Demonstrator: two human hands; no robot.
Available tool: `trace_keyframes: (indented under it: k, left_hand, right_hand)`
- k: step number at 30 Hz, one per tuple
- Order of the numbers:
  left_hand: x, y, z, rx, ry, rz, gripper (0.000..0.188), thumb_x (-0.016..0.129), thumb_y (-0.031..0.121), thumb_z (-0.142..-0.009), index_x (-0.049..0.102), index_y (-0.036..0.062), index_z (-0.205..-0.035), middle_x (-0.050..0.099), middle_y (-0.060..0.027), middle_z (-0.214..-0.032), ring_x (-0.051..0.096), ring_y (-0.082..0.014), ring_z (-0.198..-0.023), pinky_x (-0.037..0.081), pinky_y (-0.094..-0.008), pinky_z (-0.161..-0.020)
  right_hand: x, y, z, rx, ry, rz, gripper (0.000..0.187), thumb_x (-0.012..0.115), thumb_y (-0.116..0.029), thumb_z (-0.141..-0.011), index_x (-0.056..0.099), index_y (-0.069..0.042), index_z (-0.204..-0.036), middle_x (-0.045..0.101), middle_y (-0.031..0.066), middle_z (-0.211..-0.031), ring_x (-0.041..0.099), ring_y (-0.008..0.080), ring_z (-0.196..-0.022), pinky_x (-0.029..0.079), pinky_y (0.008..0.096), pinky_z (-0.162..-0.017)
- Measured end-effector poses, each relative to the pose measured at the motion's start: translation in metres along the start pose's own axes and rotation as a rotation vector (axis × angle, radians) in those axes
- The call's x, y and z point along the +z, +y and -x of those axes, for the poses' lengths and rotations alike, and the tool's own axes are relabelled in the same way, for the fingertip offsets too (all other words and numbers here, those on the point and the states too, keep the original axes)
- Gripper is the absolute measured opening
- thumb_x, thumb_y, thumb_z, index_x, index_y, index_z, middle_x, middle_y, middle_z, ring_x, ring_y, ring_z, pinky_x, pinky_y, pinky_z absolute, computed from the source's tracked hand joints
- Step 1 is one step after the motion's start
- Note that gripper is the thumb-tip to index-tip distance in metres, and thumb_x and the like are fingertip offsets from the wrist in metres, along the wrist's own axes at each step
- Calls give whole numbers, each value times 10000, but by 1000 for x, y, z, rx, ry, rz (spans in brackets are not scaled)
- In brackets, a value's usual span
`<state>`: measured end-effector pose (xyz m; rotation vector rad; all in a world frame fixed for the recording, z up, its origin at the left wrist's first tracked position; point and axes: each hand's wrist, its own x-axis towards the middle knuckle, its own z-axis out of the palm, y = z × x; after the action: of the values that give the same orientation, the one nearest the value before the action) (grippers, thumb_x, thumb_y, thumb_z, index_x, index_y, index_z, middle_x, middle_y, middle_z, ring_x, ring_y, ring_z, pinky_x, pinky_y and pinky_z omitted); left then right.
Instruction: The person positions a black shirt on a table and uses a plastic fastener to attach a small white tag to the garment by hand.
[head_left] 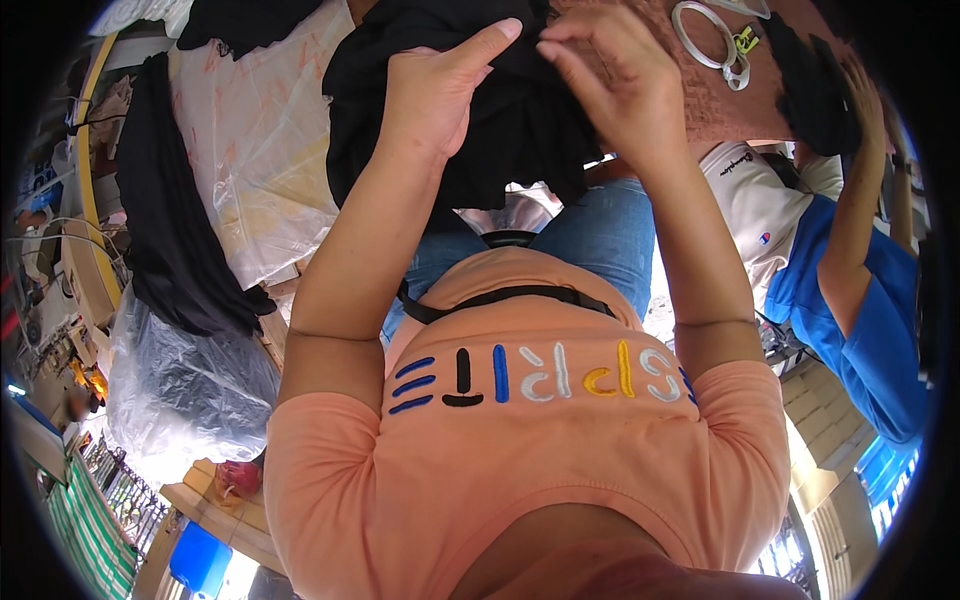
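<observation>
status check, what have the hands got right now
Left hand and right hand both gripping black garment over the table. Another person's arm at right, apart from it.

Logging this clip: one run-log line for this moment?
left hand: grips black cloth | right hand: pinches cloth | nearby: white ring on table
</observation>
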<state>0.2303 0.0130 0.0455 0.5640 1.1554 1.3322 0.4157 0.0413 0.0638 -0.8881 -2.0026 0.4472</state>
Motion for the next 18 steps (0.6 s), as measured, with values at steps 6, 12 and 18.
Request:
trace_keyframes:
  k: [6,12,18]
  left_hand:
    - [1,-8,-4,95,24,-165,302,890,148,-802,694,-48,-923,687,-53,-892,657,-139,-784,537,-274,-750]
    - [15,13,14,293,-84,0,323,780,5,-896,685,-23,-1203,714,-58,-1097,703,-152,-951,578,-271,-855]
    - [8,16,14,217,-54,15,317,778,13,-899,687,-20,-1201,723,-67,-1100,719,-147,-914,600,-264,-790]
  right_hand:
    - [-4,3,-14,2,-54,95,276,745,-50,-856,712,-42,-1130,688,158,-1129,657,371,-1064,530,427,-925]
    - [-14,-5,-18,274,-101,-330,137,747,-41,-857,733,-22,-992,714,149,-959,682,364,-927,537,420,-889]
    - [-39,-3,-21,3,-128,151,85,775,-61,-875,750,-52,-956,727,81,-838,696,244,-800,531,403,-904]
